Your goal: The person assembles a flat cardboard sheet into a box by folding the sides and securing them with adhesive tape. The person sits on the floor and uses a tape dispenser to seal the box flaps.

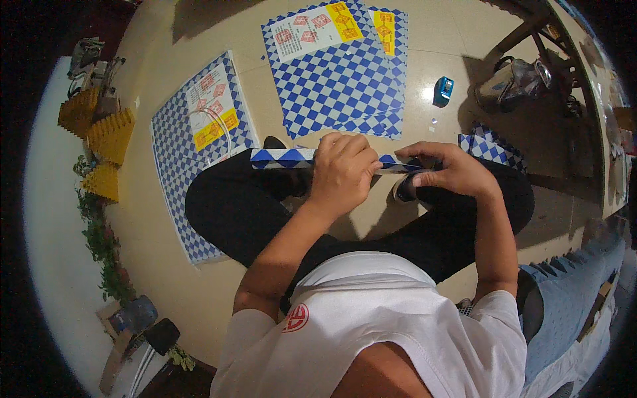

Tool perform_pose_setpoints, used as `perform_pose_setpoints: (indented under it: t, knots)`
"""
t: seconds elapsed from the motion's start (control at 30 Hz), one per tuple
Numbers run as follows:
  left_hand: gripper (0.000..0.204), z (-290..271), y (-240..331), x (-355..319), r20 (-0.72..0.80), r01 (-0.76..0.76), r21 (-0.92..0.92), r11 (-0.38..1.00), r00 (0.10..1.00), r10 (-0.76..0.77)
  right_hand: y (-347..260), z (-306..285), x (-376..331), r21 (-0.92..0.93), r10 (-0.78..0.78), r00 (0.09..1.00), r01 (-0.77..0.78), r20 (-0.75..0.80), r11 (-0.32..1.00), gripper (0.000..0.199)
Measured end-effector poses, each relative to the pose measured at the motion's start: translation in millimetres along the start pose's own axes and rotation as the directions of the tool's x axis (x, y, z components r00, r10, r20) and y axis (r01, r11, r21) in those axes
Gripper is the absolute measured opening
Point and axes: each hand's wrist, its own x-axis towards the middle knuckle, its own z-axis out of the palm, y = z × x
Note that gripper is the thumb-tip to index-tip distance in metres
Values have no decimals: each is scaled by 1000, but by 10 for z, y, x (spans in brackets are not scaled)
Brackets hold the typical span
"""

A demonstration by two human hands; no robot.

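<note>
A long, narrow folded strip of blue-and-white diamond-checked sheet (282, 158) lies level across my lap, between my knees. My left hand (342, 169) is closed over its middle, fingers on top and thumb pressed along it. At the strip's right end, my right hand (458, 169) grips it with index finger above and thumb below; the other fingers are partly hidden. Just beyond the strip, on the floor, several overlapping flat checked sheets (332, 86) carry white and yellow printed labels.
A stack of similar sheets (176, 152) with a looped cord lies left. A blue tape dispenser (443, 91) sits right of the sheets, near a metal pot (504, 83). Folded checked pieces (491, 146) rest by my right knee. A wooden table (607, 132) stands far right.
</note>
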Motion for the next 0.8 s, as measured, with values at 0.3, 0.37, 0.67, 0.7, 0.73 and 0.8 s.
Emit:
perform_pose_setpoints:
  t: [0.3, 0.37, 0.67, 0.7, 0.73, 0.8]
  knots:
    - [14, 14, -26, 3, -8, 48, 6, 999, 999, -48, 46, 230, 44, 46, 63, 975, -54, -214, 997, 32]
    - [14, 65, -24, 19, -29, 54, 20, 998, 998, -53, 126, 234, 44, -12, -12, 968, 9, -251, 1000, 32]
    - [24, -163, -278, -81, 67, 23, 75, 997, 997, -28, 206, 300, 64, -110, -40, 918, -4, -394, 994, 14]
    - [25, -272, -359, -131, 75, 24, 99, 995, 997, -31, 205, 299, 61, -129, -64, 916, 14, -397, 992, 14]
    - [25, -393, -443, -195, 84, 24, 120, 992, 996, -35, 196, 297, 57, -147, -87, 913, 29, -399, 989, 13]
    - [25, -653, -597, -336, 85, 47, 149, 988, 995, -60, 170, 303, 66, -147, -90, 913, 33, -397, 989, 12]
